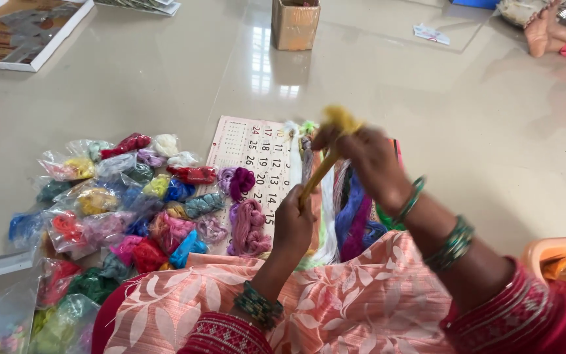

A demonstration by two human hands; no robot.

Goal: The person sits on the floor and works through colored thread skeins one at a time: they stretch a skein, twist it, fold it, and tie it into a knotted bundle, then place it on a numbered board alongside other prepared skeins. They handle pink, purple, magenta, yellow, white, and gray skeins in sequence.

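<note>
A peach leaf-print cloth (335,308) over the lap hides the lower ends of hanging thread skeins (352,213). Above it, the left hand (293,226) pinches the bottom of a yellow skein (322,167); the right hand (361,154) grips its blurred top. Bagged threads (99,210) lie left, partly cut off.

Both hands, left hand (294,221) and right hand (361,157), grip a yellow thread skein (325,160) above the calendar sheet (257,157).
</note>
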